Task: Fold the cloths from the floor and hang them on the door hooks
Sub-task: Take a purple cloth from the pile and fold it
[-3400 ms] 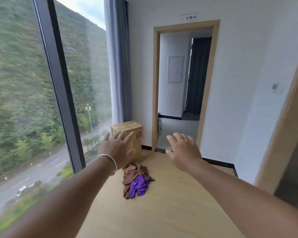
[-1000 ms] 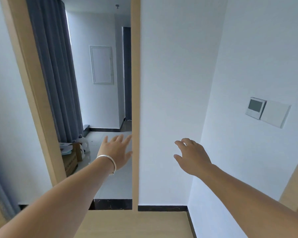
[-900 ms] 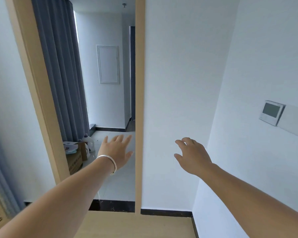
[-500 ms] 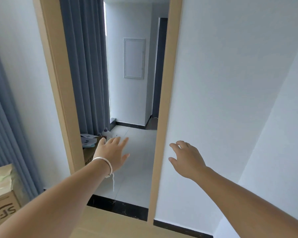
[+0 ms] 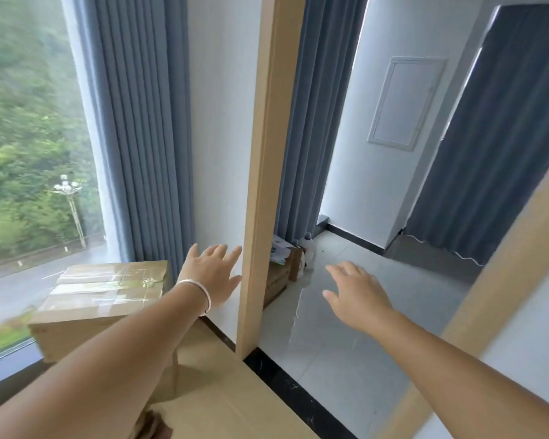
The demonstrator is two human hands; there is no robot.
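Both hands are held out in the air with nothing in their grip. The left hand [image 5: 211,274], in the lower middle of the frame, has its fingers spread and straight, palm facing away; a silver bracelet [image 5: 200,293] circles its wrist. The right hand [image 5: 354,293], a little right of centre, is likewise released, fingers loosely extended and slightly bent, touching nothing.

Between the two hands rises the light wooden door frame post [image 5: 267,172], running from the top of the frame down to the floor. The left hand's fingertips lie close against it in the picture; whether they touch cannot be told.

A taped cardboard box [image 5: 99,299] sits at lower left, just beside the left forearm, on the wooden floor [image 5: 222,403]. At the bottom edge, left of centre, a small brown scrap of cloth [image 5: 152,426] peeks in on that floor, mostly cut off by the frame.

Behind the box hang blue-grey curtains [image 5: 140,128], and the window [image 5: 29,137] fills the upper left with blurred green trees and a road. Through the doorway, right of the post, lie pale floor tiles [image 5: 346,353], a small box and bottle [image 5: 308,251] by another curtain, and a white wall panel [image 5: 406,103] at upper right.
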